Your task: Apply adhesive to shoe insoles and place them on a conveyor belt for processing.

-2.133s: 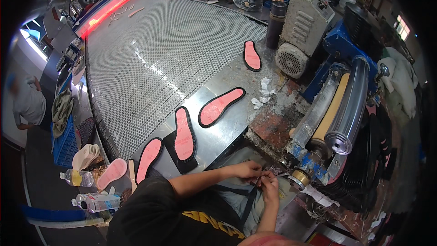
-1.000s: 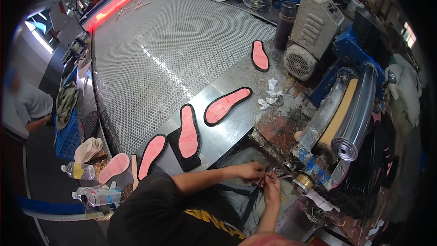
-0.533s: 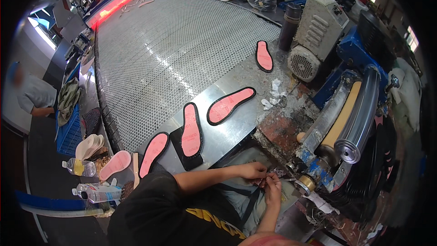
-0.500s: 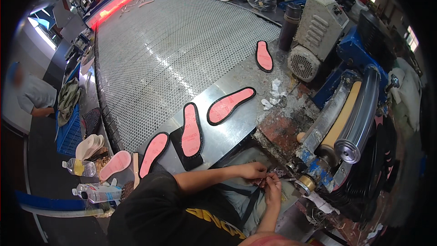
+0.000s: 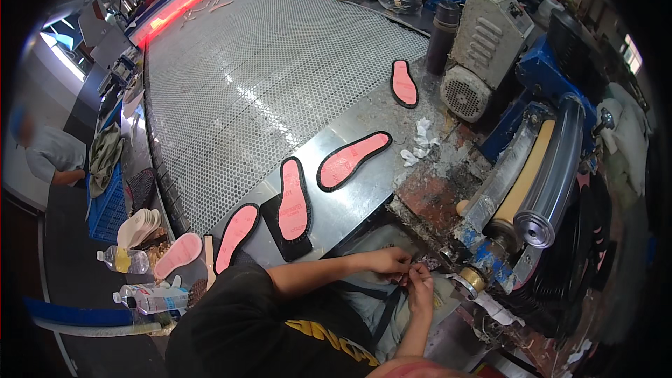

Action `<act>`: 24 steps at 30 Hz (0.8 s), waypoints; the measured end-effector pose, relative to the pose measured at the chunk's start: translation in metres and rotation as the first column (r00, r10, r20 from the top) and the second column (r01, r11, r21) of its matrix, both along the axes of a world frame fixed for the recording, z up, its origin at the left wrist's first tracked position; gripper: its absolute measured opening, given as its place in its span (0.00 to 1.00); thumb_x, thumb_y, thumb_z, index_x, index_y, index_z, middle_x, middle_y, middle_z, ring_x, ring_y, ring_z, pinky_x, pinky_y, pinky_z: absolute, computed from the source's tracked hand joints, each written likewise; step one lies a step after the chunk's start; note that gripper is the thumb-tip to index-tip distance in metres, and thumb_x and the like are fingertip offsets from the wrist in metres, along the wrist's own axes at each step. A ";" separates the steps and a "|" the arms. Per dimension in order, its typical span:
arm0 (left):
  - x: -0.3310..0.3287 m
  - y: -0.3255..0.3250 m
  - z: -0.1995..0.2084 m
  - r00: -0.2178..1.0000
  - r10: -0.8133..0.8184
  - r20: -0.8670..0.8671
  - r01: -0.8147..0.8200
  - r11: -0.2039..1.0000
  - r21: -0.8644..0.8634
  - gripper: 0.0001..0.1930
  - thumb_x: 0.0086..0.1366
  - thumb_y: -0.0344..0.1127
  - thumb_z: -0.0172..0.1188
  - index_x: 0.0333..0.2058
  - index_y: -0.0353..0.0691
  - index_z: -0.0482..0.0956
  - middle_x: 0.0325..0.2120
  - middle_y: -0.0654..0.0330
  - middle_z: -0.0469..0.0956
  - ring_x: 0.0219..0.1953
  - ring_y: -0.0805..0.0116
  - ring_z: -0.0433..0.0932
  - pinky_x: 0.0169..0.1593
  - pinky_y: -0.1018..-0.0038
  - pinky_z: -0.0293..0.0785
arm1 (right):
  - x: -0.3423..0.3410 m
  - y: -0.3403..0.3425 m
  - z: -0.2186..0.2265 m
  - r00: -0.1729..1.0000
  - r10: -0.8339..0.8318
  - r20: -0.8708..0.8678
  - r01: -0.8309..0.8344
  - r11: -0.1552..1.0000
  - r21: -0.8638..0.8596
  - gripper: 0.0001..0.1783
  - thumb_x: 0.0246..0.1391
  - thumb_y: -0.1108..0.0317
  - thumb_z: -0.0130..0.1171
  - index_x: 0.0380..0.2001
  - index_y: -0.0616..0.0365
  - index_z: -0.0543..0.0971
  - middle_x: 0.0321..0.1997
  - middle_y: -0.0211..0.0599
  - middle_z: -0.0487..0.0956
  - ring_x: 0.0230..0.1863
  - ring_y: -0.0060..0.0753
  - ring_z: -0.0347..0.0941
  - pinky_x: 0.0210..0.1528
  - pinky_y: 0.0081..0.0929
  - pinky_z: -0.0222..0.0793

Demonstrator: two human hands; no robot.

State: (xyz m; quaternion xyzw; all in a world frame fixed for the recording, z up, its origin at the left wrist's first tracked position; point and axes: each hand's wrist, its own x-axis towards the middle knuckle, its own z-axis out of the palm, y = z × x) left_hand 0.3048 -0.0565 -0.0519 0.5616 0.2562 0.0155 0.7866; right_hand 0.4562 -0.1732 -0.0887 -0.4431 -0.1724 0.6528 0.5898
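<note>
Over my lap, my left hand (image 5: 390, 261) and my right hand (image 5: 421, 288) meet with their fingertips pinched together. Whatever lies between the fingers is too small to make out. Ahead of them, several pink insoles with black edges lie flat. One insole (image 5: 354, 161) rests on the metal plate, and another insole (image 5: 293, 203) overlaps a black pad (image 5: 290, 250). A third insole (image 5: 236, 236) is close to my left upper arm, and one more pink insole (image 5: 404, 85) sits farther off by the motor.
A mesh conveyor (image 5: 280, 56) runs away toward a red-lit heater (image 5: 182, 10). On the right stands a roller machine (image 5: 549, 175) with a motor (image 5: 465, 94). Plastic bottles (image 5: 150, 297) and a pale pink insole (image 5: 179, 255) are at left. Other people work at the left and far end.
My hands stay together, with only a slight shift of the fingers. The whole view has moved a little. At the far end, another person's hands have changed position.
</note>
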 end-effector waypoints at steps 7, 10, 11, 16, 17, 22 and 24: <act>0.000 0.000 -0.008 1.000 0.003 -0.030 -0.003 1.000 -0.007 0.12 0.69 0.39 0.51 0.29 0.38 0.72 0.19 0.64 0.75 0.17 0.77 0.70 0.17 0.78 0.63 | -0.001 0.000 0.004 1.000 0.016 0.001 -0.016 1.000 0.006 0.12 0.55 0.66 0.64 0.37 0.58 0.73 0.26 0.31 0.75 0.27 0.26 0.70 0.32 0.23 0.65; 0.000 0.000 -0.004 1.000 -0.011 -0.027 0.011 1.000 0.006 0.12 0.69 0.39 0.51 0.29 0.38 0.72 0.20 0.64 0.75 0.17 0.77 0.71 0.18 0.78 0.63 | 0.000 0.000 0.004 1.000 0.017 0.015 -0.017 1.000 0.003 0.11 0.56 0.65 0.63 0.37 0.59 0.73 0.27 0.31 0.75 0.27 0.26 0.70 0.32 0.23 0.65; 0.000 0.000 -0.002 1.000 -0.006 -0.012 0.006 1.000 0.008 0.12 0.69 0.39 0.51 0.29 0.38 0.72 0.20 0.64 0.75 0.17 0.77 0.71 0.18 0.78 0.64 | 0.000 0.000 0.004 1.000 0.013 0.007 -0.013 1.000 0.003 0.11 0.56 0.65 0.62 0.37 0.59 0.73 0.27 0.31 0.75 0.27 0.26 0.70 0.32 0.23 0.64; 0.000 0.000 0.000 1.000 -0.006 -0.018 0.007 0.999 0.034 0.16 0.70 0.43 0.51 0.27 0.37 0.73 0.19 0.63 0.77 0.19 0.75 0.74 0.21 0.76 0.68 | -0.001 -0.001 0.004 1.000 0.006 0.010 -0.006 1.000 -0.001 0.11 0.58 0.64 0.59 0.37 0.59 0.74 0.27 0.32 0.75 0.28 0.26 0.69 0.33 0.23 0.64; 0.000 0.001 0.001 1.000 -0.006 -0.015 0.007 1.000 0.029 0.16 0.70 0.43 0.52 0.27 0.37 0.73 0.19 0.63 0.77 0.19 0.75 0.74 0.21 0.76 0.68 | -0.001 0.000 0.004 1.000 0.005 0.006 -0.005 1.000 -0.004 0.10 0.58 0.64 0.59 0.37 0.59 0.74 0.27 0.32 0.75 0.28 0.26 0.69 0.33 0.23 0.64; 0.001 0.000 0.000 0.999 -0.007 -0.043 0.008 0.999 0.032 0.16 0.70 0.43 0.52 0.27 0.37 0.73 0.20 0.63 0.77 0.19 0.75 0.74 0.21 0.77 0.68 | -0.001 0.000 0.006 1.000 0.015 0.001 -0.015 1.000 0.003 0.10 0.57 0.64 0.60 0.37 0.59 0.74 0.28 0.32 0.76 0.28 0.26 0.69 0.33 0.23 0.63; 0.000 0.000 0.001 1.000 -0.003 -0.024 0.004 1.000 0.028 0.16 0.69 0.43 0.52 0.27 0.37 0.73 0.19 0.63 0.77 0.19 0.75 0.74 0.20 0.77 0.68 | -0.002 0.001 0.008 1.000 0.021 -0.006 -0.020 1.000 0.009 0.10 0.58 0.64 0.60 0.37 0.59 0.74 0.28 0.33 0.76 0.28 0.26 0.70 0.33 0.23 0.63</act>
